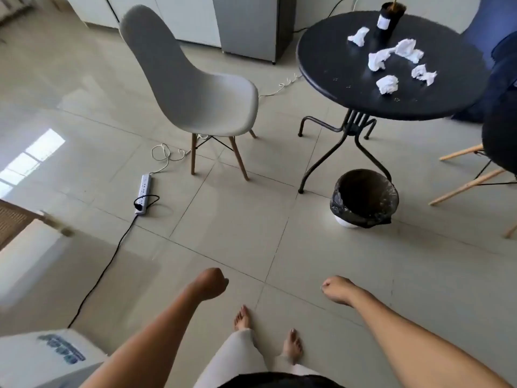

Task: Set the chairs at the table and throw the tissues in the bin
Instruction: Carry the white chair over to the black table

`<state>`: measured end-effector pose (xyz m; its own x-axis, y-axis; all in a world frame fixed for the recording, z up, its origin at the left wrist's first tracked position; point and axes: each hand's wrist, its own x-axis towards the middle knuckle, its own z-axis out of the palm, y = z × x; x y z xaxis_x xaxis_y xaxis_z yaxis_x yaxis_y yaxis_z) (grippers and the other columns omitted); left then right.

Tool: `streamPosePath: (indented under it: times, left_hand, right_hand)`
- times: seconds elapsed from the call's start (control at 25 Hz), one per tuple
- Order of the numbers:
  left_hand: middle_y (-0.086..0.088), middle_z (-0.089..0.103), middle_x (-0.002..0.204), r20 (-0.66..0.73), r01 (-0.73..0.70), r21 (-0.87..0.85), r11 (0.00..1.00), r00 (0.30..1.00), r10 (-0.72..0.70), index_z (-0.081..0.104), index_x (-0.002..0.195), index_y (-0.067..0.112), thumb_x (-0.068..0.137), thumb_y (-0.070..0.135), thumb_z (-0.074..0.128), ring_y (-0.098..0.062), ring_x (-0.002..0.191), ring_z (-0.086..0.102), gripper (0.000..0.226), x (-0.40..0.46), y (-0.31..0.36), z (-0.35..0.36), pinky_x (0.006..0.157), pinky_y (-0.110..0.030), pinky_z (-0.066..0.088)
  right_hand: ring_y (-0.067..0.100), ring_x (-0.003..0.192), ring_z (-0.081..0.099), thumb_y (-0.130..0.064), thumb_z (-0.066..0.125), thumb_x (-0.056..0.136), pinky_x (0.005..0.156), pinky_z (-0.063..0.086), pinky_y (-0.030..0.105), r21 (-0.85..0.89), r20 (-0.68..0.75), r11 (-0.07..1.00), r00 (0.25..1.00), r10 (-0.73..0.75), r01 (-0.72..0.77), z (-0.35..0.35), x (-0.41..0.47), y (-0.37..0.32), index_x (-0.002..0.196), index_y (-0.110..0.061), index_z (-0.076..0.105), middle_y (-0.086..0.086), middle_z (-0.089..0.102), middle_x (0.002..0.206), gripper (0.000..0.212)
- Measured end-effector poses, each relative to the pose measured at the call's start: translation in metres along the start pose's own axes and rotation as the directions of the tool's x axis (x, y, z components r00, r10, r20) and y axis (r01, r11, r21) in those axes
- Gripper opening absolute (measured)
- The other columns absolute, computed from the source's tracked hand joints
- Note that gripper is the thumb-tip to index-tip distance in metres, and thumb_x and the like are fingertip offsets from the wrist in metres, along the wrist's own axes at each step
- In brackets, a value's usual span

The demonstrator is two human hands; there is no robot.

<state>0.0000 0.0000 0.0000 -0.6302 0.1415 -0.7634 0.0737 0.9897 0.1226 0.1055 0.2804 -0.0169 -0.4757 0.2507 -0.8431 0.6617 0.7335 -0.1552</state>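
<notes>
Chairs first: a pale grey moulded shell chair on slanted wooden legs stands on the tiled floor left of the round black metal table, apart from it, its seat turned toward the table. A second, dark-shelled chair with light wooden legs shows only in part at the right edge, near the table. Five crumpled white tissues lie scattered on the tabletop, near a black cup with a white label. The round bin lined with a black plastic bag sits on the floor beside the table's curved legs; its inside looks dark and I cannot tell what it holds. A white power strip with cables lies on the floor near the grey chair's legs. The left hand and the right hand hang low over the floor, well apart, both loosely curled and holding nothing.
</notes>
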Motion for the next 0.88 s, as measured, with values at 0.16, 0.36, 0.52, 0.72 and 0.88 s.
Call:
streamPosePath:
  times: [0.16,0.36,0.52,0.72,0.88]
  left_hand:
    - [-0.018,0.062,0.126,0.011,0.076,-0.118,0.990,0.997,-0.075,0.060,0.120,-0.003,0.097,0.024,0.042,-0.030,0.117,0.058,0.040,0.013,-0.066,-0.009,0.094,-0.032,0.047]
    - [-0.012,0.051,0.141,0.019,0.154,-0.219,0.963,0.988,-0.153,0.050,0.135,0.006,0.099,0.031,0.037,-0.026,0.129,0.049,0.046,0.040,-0.175,-0.042,0.105,-0.029,0.039]
    - [-0.010,0.032,0.155,-0.040,0.170,-0.258,0.951,0.982,-0.186,0.034,0.147,0.011,0.100,0.036,0.032,-0.027,0.142,0.033,0.053,0.062,-0.259,-0.097,0.117,-0.034,0.028]
    - [-0.012,0.023,0.158,-0.051,0.225,-0.314,0.922,0.966,-0.253,0.029,0.149,0.011,0.101,0.036,0.029,-0.028,0.145,0.027,0.054,0.094,-0.336,-0.153,0.119,-0.032,0.023]
    - [-0.011,0.019,0.160,-0.038,0.287,-0.412,0.865,0.943,-0.331,0.026,0.150,0.010,0.102,0.035,0.028,-0.025,0.147,0.022,0.055,0.142,-0.397,-0.199,0.120,-0.031,0.020]
  right_hand:
    - [0.018,0.069,0.036,-0.013,0.035,0.094,0.045,0.017,0.017,-0.116,0.016,0.993,0.999,-0.031,0.033,-0.009,0.017,-0.085,0.054,-0.019,0.024,-0.002,0.026,0.059,0.042]
    - [0.015,0.086,0.037,-0.016,0.035,0.097,0.049,0.024,0.017,-0.240,0.011,0.960,0.989,-0.147,0.145,-0.013,0.049,-0.225,0.056,-0.021,0.026,-0.002,0.031,0.065,0.042]
    - [0.016,0.088,0.040,-0.016,0.035,0.095,0.062,0.031,0.020,-0.292,0.023,0.929,0.973,-0.230,0.227,-0.008,0.070,-0.348,0.056,-0.020,0.032,0.002,0.046,0.083,0.040]
    - [0.016,0.087,0.042,-0.016,0.036,0.095,0.060,0.032,0.021,-0.411,0.117,0.860,0.953,-0.279,0.303,-0.005,0.101,-0.476,0.060,-0.018,0.039,0.007,0.054,0.086,0.035]
    - [0.021,0.119,0.052,-0.018,0.035,0.097,0.096,0.039,0.021,-0.461,0.186,0.802,0.925,-0.330,0.379,-0.018,0.150,-0.579,0.119,-0.007,0.058,0.011,0.052,0.142,0.034]
